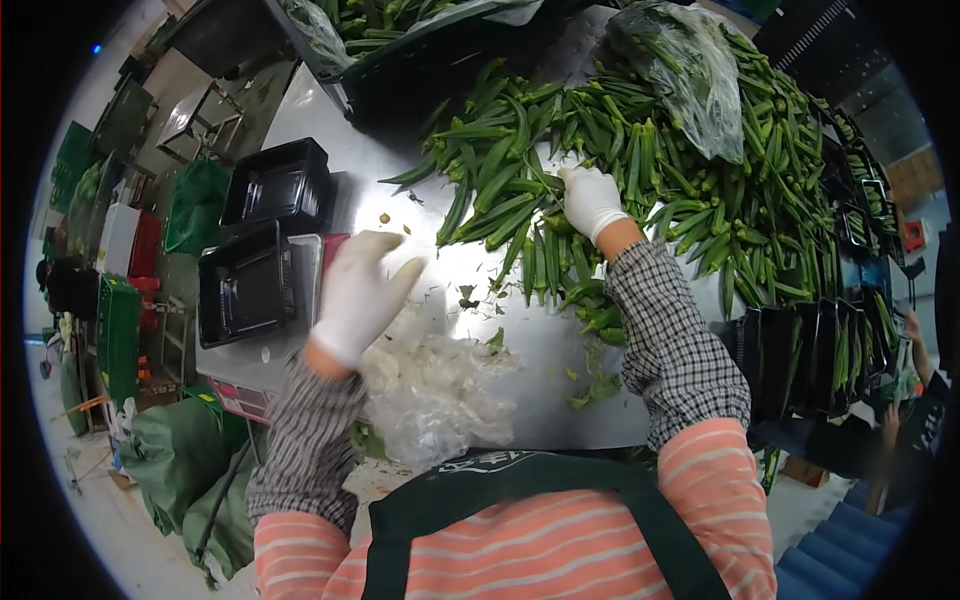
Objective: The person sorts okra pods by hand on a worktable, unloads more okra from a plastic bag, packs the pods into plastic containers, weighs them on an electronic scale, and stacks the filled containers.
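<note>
My left hand (366, 295), in a white glove, hovers over the left part of the metal table with thumb and fingers apart and nothing in it. Beside it, an open black plastic tray (246, 285) rests on a scale (240, 398). My right hand (592, 198), also gloved, is at the near side of a large heap of green okra (645, 165). Its fingers are closed on okra at the heap's edge; the fingertips partly hide how many pods they hold. Loose okra pods (500, 215) lie just left of that hand.
More black trays (275, 185) stand behind the scale. A black crate (400, 60) of okra is at the back. Crumpled clear plastic (435, 395) lies near my body, and a clear bag (695, 85) covers part of the heap. Filled trays (815, 355) line the right side.
</note>
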Demonstrator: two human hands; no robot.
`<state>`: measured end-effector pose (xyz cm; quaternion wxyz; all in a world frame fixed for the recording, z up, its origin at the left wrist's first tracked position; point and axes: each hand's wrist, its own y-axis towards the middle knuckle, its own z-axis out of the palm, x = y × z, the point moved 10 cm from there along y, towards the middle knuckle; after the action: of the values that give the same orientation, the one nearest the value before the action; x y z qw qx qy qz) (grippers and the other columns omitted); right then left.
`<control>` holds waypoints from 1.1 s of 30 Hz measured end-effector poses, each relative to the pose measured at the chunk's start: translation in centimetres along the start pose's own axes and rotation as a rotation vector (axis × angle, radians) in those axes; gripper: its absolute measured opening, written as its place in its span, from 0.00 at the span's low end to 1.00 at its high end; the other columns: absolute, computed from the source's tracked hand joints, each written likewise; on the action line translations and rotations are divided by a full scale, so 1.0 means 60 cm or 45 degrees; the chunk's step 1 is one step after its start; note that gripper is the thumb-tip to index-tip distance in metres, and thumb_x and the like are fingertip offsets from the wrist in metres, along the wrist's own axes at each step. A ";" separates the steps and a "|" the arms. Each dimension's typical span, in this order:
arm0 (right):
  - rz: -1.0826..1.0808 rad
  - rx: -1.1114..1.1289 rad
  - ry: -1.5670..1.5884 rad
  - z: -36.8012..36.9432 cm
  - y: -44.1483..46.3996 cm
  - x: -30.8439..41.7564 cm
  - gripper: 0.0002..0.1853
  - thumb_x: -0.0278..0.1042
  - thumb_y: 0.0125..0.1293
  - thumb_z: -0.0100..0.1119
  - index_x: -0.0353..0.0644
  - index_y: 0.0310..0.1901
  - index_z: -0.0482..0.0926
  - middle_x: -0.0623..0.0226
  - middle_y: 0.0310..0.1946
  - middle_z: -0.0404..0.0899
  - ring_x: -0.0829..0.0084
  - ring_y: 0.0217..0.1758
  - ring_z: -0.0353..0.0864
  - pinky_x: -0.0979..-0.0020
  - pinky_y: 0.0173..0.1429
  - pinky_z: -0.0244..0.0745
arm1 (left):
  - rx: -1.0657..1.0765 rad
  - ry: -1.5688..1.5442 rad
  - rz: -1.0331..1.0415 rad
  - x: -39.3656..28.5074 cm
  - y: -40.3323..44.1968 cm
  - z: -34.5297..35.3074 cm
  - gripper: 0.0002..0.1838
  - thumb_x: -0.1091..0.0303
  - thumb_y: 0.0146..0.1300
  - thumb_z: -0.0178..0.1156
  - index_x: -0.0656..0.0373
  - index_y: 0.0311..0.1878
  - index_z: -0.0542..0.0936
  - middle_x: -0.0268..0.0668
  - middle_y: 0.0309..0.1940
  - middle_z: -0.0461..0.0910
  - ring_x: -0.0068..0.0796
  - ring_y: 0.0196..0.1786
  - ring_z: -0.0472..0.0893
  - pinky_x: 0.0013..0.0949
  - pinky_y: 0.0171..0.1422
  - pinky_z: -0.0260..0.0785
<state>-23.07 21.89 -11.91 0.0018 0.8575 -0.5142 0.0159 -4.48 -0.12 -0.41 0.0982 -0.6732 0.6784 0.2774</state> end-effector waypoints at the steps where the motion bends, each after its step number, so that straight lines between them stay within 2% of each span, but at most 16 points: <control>1: 0.009 -0.029 0.054 -0.005 -0.009 -0.006 0.14 0.27 0.57 0.51 0.43 0.46 0.77 0.57 0.42 0.79 0.56 0.48 0.77 0.58 0.50 0.72 | 0.051 -0.076 -0.054 0.016 0.024 0.051 0.19 0.65 0.52 0.67 0.64 0.45 0.78 0.47 0.41 0.79 0.44 0.47 0.78 0.36 0.53 0.70; 3: 0.032 -0.090 0.150 -0.016 -0.031 -0.029 0.14 0.27 0.56 0.51 0.43 0.45 0.77 0.57 0.41 0.79 0.56 0.47 0.77 0.58 0.49 0.72 | 0.144 -0.061 -0.215 0.038 0.076 0.137 0.26 0.58 0.55 0.65 0.67 0.51 0.76 0.49 0.46 0.79 0.44 0.51 0.78 0.36 0.57 0.69; 5: 0.013 -0.206 0.261 -0.039 -0.057 -0.037 0.13 0.26 0.55 0.51 0.43 0.43 0.79 0.55 0.37 0.79 0.55 0.44 0.77 0.58 0.49 0.72 | 0.234 -0.293 -0.378 0.052 0.123 0.210 0.33 0.53 0.55 0.63 0.71 0.56 0.72 0.53 0.51 0.77 0.43 0.54 0.77 0.36 0.61 0.67; 8: 0.083 -0.287 0.516 -0.047 -0.078 -0.059 0.13 0.25 0.54 0.50 0.40 0.42 0.78 0.53 0.36 0.79 0.52 0.44 0.77 0.57 0.51 0.72 | 0.303 -0.158 -0.536 0.066 0.165 0.273 0.41 0.49 0.50 0.66 0.71 0.59 0.68 0.56 0.53 0.74 0.45 0.57 0.75 0.33 0.63 0.65; 11: 0.209 -0.306 0.774 -0.048 -0.085 -0.085 0.13 0.25 0.54 0.50 0.39 0.42 0.76 0.51 0.38 0.78 0.50 0.44 0.76 0.56 0.51 0.71 | 0.268 0.001 -0.584 0.076 0.185 0.287 0.40 0.51 0.48 0.67 0.71 0.58 0.68 0.56 0.53 0.74 0.46 0.57 0.75 0.34 0.63 0.65; 12: 0.231 -0.320 0.829 -0.055 -0.087 -0.088 0.13 0.25 0.53 0.50 0.38 0.42 0.75 0.51 0.38 0.78 0.50 0.43 0.76 0.57 0.51 0.71 | 0.273 0.022 -0.614 0.083 0.187 0.289 0.34 0.56 0.50 0.65 0.68 0.57 0.70 0.55 0.51 0.76 0.47 0.55 0.76 0.37 0.61 0.67; 14: 0.225 -0.297 0.891 -0.054 -0.080 -0.095 0.12 0.28 0.54 0.51 0.38 0.42 0.73 0.51 0.40 0.77 0.50 0.43 0.76 0.58 0.49 0.71 | 0.353 -0.008 -0.627 0.103 0.187 0.303 0.30 0.59 0.52 0.63 0.66 0.57 0.70 0.55 0.48 0.77 0.48 0.53 0.77 0.38 0.59 0.68; 16: 0.192 -0.287 0.877 -0.067 -0.069 -0.081 0.12 0.29 0.56 0.53 0.39 0.42 0.73 0.52 0.35 0.77 0.54 0.38 0.78 0.61 0.45 0.72 | 0.426 -0.004 -0.608 0.111 0.181 0.295 0.24 0.65 0.56 0.58 0.64 0.56 0.71 0.54 0.44 0.79 0.50 0.49 0.78 0.40 0.56 0.69; 18: 0.124 -0.260 0.910 -0.070 -0.048 -0.054 0.11 0.33 0.57 0.56 0.39 0.40 0.74 0.54 0.30 0.77 0.58 0.32 0.79 0.64 0.40 0.72 | 0.475 -0.034 -0.570 0.102 0.151 0.264 0.22 0.65 0.56 0.57 0.65 0.54 0.71 0.54 0.46 0.78 0.49 0.51 0.77 0.40 0.57 0.69; 19: 0.100 -0.168 0.933 -0.061 -0.032 -0.036 0.10 0.35 0.58 0.57 0.38 0.38 0.76 0.54 0.28 0.77 0.56 0.32 0.78 0.63 0.39 0.72 | 0.502 -0.045 -0.551 0.091 0.135 0.249 0.22 0.66 0.56 0.56 0.65 0.53 0.71 0.54 0.47 0.78 0.49 0.52 0.77 0.40 0.58 0.68; 21: -0.005 -0.215 0.945 -0.062 0.001 0.000 0.11 0.37 0.59 0.57 0.38 0.38 0.76 0.53 0.27 0.77 0.54 0.32 0.78 0.63 0.38 0.72 | 0.425 -0.019 -0.473 0.075 0.112 0.225 0.20 0.66 0.57 0.56 0.63 0.52 0.72 0.54 0.45 0.78 0.51 0.50 0.77 0.41 0.57 0.68; 22: -0.027 -0.254 0.959 -0.063 0.019 0.012 0.12 0.40 0.59 0.56 0.40 0.38 0.78 0.52 0.31 0.78 0.50 0.37 0.78 0.57 0.43 0.72 | 0.299 -0.132 -0.403 0.076 0.108 0.217 0.19 0.65 0.57 0.57 0.62 0.50 0.73 0.53 0.43 0.79 0.52 0.47 0.78 0.43 0.55 0.69; 26: -0.049 -0.273 0.933 -0.057 0.070 0.025 0.13 0.37 0.58 0.55 0.41 0.42 0.79 0.53 0.41 0.77 0.52 0.45 0.76 0.59 0.50 0.71 | 0.005 -0.193 -0.469 0.091 0.100 0.154 0.16 0.66 0.57 0.56 0.63 0.47 0.74 0.53 0.38 0.80 0.53 0.42 0.80 0.45 0.49 0.72; 29: -0.168 -0.311 0.842 -0.067 0.095 0.055 0.12 0.35 0.58 0.54 0.43 0.43 0.79 0.56 0.43 0.77 0.54 0.48 0.75 0.61 0.52 0.71 | 0.014 -0.115 -0.461 0.117 0.091 0.153 0.16 0.66 0.56 0.57 0.62 0.47 0.75 0.53 0.35 0.80 0.54 0.40 0.80 0.46 0.47 0.72; 31: -0.276 -0.330 0.723 -0.059 0.129 0.084 0.13 0.34 0.59 0.54 0.44 0.45 0.78 0.58 0.43 0.77 0.56 0.50 0.74 0.62 0.53 0.71 | 0.248 0.082 -0.548 0.111 0.077 0.172 0.15 0.67 0.53 0.57 0.61 0.45 0.75 0.53 0.35 0.80 0.53 0.40 0.80 0.46 0.48 0.72; 33: -0.244 -0.240 0.546 -0.034 0.152 0.108 0.14 0.33 0.58 0.55 0.45 0.47 0.78 0.59 0.45 0.77 0.58 0.51 0.74 0.61 0.55 0.71 | 0.329 0.081 -0.535 0.110 0.059 0.200 0.16 0.67 0.52 0.58 0.61 0.44 0.75 0.53 0.38 0.80 0.51 0.43 0.80 0.45 0.50 0.71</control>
<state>-28.15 11.92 -9.81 0.1922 0.8754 -0.4177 0.1491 -11.30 0.10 -12.81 0.2175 -0.7897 0.5562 0.1405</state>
